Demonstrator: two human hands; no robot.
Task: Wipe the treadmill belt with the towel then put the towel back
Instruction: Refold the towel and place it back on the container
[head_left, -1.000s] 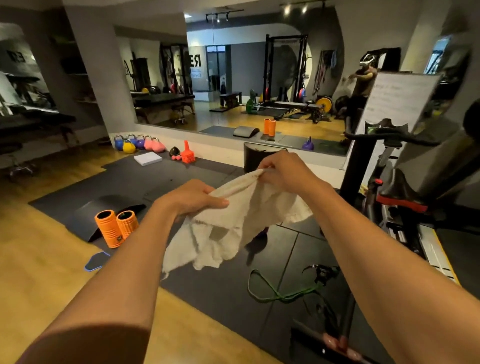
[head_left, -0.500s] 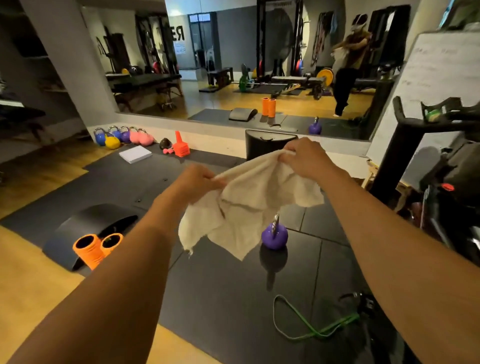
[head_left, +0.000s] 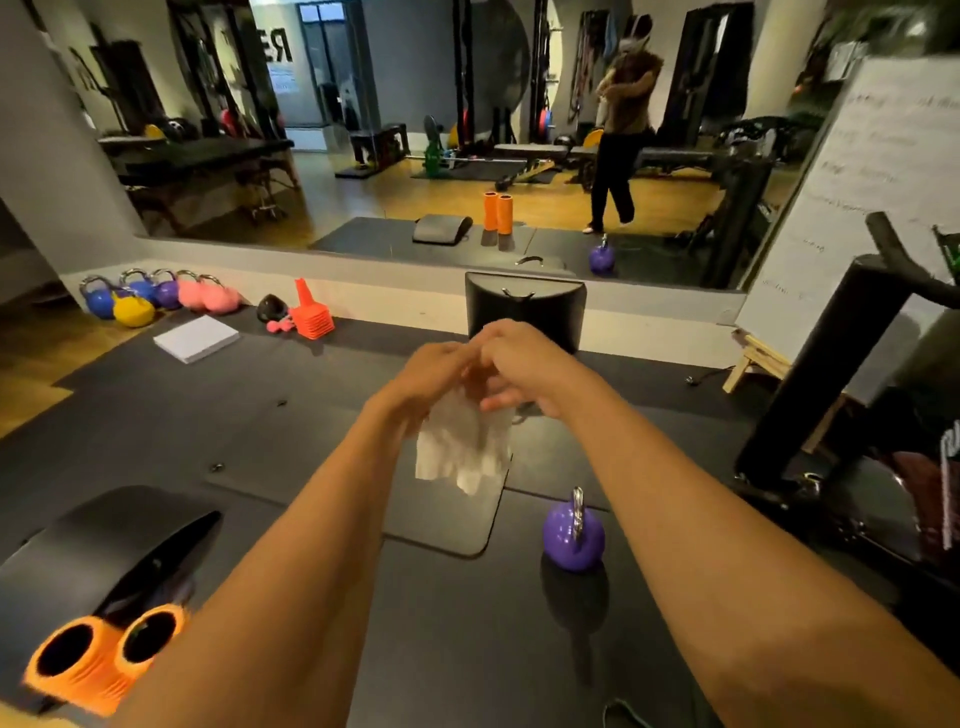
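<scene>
Both hands meet in mid-air at the centre of the view, arms stretched forward. Left hand (head_left: 434, 371) and right hand (head_left: 524, 366) are closed together around the top of a white towel (head_left: 462, 449), fingers bunched on the cloth; the towel hangs down below them in a crumpled bundle, above the floor and touching nothing else.

Behind everything, a wall mirror (head_left: 467, 119) spans the far side of the room and reflects a standing person with arms raised to chest height. Dark rubber floor matting (head_left: 291, 395) covers most of the floor. At the right edge stands a black exercise machine (head_left: 831, 374), only partly in view, with a whiteboard (head_left: 857, 197) leaning behind it. A black curved pad (head_left: 98, 545) lies at the left near edge of the matting, with two orange foam rollers (head_left: 98, 654) just beside it. A smaller flat mat (head_left: 452, 514) lies under the towel. A row of coloured kettlebells (head_left: 156, 301) sits along the far left edge by the wall, near a stack of orange cones (head_left: 310, 317). One purple kettlebell (head_left: 574, 535) stands on the matting below the right forearm.
</scene>
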